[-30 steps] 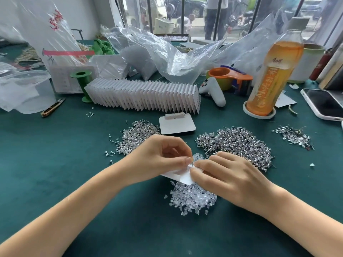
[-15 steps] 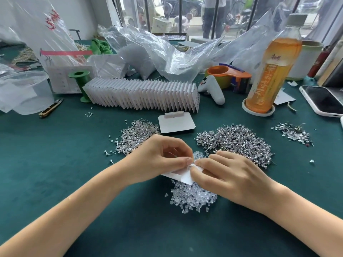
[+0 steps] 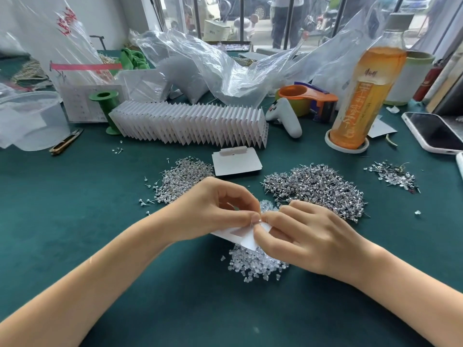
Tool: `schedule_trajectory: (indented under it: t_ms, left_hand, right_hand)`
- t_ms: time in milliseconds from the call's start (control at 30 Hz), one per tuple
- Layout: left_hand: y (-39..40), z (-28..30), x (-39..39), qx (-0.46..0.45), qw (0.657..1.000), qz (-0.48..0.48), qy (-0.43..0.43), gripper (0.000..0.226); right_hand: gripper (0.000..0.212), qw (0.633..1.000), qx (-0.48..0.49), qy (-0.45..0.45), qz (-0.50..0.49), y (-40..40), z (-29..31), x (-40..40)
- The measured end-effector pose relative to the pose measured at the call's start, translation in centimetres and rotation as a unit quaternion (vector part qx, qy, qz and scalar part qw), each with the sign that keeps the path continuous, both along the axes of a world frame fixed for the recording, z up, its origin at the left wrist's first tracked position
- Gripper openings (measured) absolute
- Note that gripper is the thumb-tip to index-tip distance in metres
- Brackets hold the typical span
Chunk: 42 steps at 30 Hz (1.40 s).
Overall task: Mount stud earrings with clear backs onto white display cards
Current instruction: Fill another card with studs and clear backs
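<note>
Head view: a white display card (image 3: 244,236) is pinched between the left hand (image 3: 213,211) and right hand (image 3: 300,236), fingers curled, above the clear backs (image 3: 253,265) on the desk (image 3: 75,221). The card is best kept braced while the back is pressed straight onto the post; the stud itself cannot be made out

White display card (image 3: 244,237): tilted, raised above the green cloth, mostly hidden by the fingers pinching its upper edge; directly over a heap of clear backs (image 3: 255,265). Stud earrings: a large silvery pile (image 3: 318,187) right of centre, a smaller pile (image 3: 183,177) left, a scattered cluster (image 3: 393,174) far right. Blank card (image 3: 236,162): flat between the two main piles; behind it a long row of upright cards (image 3: 190,125).
</note>
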<state>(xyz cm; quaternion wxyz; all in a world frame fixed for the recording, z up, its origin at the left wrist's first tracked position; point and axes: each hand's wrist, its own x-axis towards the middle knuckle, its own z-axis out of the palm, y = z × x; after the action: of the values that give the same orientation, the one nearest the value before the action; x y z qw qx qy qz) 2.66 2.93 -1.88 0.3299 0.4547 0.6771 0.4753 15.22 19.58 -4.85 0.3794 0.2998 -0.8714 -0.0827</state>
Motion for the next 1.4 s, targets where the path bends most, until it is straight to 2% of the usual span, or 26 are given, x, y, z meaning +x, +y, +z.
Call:
schedule_trajectory:
  t_ms: [367,633,867,1033,1167,1400]
  left_hand:
    - [-0.07,0.37,0.02,-0.025,1.000,0.000,-0.011,0.007]
    - [-0.01,0.36,0.28,0.013,0.998,0.041,-0.035,0.007]
    - [-0.10,0.11,0.23,0.005,0.999,0.027,0.018,0.003]
    - [-0.13,0.09,0.19,0.005,0.999,0.022,0.027,0.015]
    - [-0.09,-0.12,0.11,0.005,0.999,0.024,0.042,0.002]
    - [-0.03,-0.40,0.18,-0.002,0.998,0.025,0.065,0.007]
  right_hand:
    - [0.023,1.000,-0.018,0.016,0.004,-0.11,0.09,0.03]
    - [0.019,0.999,-0.037,0.010,0.008,0.06,0.36,0.04]
    - [0.017,1.000,-0.029,0.002,0.012,0.06,0.34,0.12]
    - [0.018,0.999,-0.028,-0.006,0.015,0.10,0.32,0.06]
    - [0.018,1.000,-0.025,-0.004,0.012,0.11,0.24,0.11]
    - [0.021,1.000,-0.017,0.003,0.008,0.07,0.16,0.20]
